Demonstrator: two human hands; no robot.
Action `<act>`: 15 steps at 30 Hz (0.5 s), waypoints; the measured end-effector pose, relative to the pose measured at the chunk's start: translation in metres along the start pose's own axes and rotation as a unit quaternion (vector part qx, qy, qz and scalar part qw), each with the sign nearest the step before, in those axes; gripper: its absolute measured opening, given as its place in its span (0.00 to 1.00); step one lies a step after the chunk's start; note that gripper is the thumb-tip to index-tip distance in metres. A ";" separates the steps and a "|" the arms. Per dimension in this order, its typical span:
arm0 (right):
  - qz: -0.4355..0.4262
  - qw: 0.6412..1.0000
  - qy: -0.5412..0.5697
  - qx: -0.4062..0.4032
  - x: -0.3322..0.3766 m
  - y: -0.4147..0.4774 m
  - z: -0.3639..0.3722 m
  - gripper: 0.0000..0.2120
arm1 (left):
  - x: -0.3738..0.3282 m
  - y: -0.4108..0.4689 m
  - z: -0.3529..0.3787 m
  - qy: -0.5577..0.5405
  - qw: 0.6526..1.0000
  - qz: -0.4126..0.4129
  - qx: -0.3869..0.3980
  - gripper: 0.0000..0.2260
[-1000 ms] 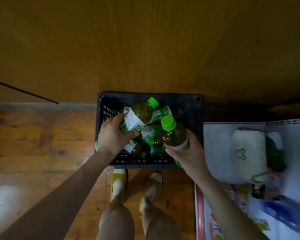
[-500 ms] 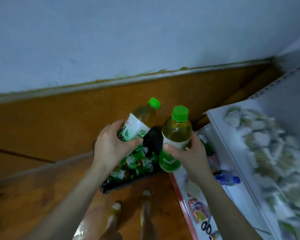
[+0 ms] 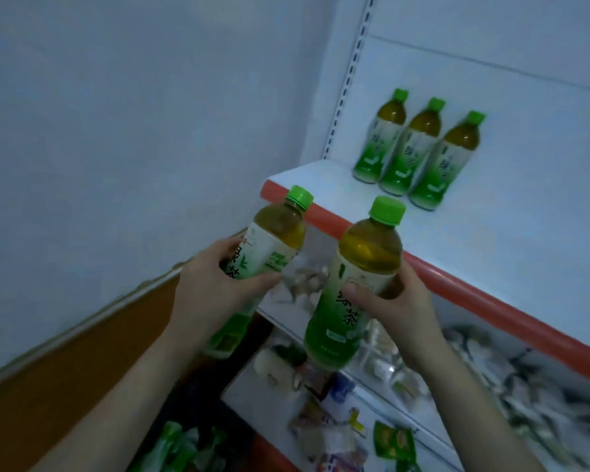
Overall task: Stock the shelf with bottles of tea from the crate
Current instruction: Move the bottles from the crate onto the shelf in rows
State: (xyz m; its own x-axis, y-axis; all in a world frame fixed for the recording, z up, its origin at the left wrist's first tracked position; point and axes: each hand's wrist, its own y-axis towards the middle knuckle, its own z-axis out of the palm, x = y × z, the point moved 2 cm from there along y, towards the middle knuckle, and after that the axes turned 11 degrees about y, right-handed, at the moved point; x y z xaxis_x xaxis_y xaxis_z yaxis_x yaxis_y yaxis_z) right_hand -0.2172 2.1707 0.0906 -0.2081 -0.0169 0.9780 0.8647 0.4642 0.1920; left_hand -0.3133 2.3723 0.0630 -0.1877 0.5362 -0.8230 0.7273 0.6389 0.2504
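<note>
**A:** Where are the two bottles at this moment?

**B:** Both are in the air, in front of and lower than the row of three bottles (image 3: 419, 148) standing on the shelf (image 3: 511, 240). The left hand (image 3: 215, 284) wraps fingers and thumb round the label of the left bottle (image 3: 273, 240), which leans toward the row. The right hand (image 3: 395, 301) clamps the right bottle (image 3: 361, 264) at mid-body, thumb across the front, nearly upright.

**A:** How should they be set down well?

**B:** I'd lift both clear of the red front strip (image 3: 474, 294), which lies between them and the row. Then stand the right bottle just beside the row's nearest bottle, label facing out. Straighten the left bottle before it lands, and take care not to knock the row.
</note>
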 end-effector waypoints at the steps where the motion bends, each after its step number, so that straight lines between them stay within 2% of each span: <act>1: -0.010 1.000 0.000 -0.020 0.009 0.002 -0.014 0.24 | -0.015 0.008 0.007 -0.007 1.000 0.011 0.006 0.22; 5: -0.050 0.995 -0.001 -0.090 0.044 0.018 -0.072 0.18 | -0.073 0.040 0.040 -0.037 0.997 0.059 0.024 0.20; 9: -0.095 0.986 0.000 -0.134 0.072 0.049 -0.131 0.18 | -0.131 0.073 0.083 -0.060 0.993 0.094 0.038 0.18; 12: -0.116 0.982 -0.004 -0.148 0.082 0.079 -0.173 0.14 | -0.168 0.095 0.119 -0.095 0.989 0.104 0.040 0.19; 15: -0.117 0.981 -0.006 -0.156 0.080 0.109 -0.210 0.17 | -0.197 0.111 0.155 -0.129 0.985 0.109 0.034 0.24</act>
State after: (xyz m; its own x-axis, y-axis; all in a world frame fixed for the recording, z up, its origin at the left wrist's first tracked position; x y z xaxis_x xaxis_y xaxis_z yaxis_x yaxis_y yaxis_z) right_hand -0.0439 2.0339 0.2065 -0.4213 -0.0786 0.9035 0.8901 0.1552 0.4285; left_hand -0.0931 2.2520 0.1737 0.1446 0.4934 -0.8577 0.7760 0.4812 0.4077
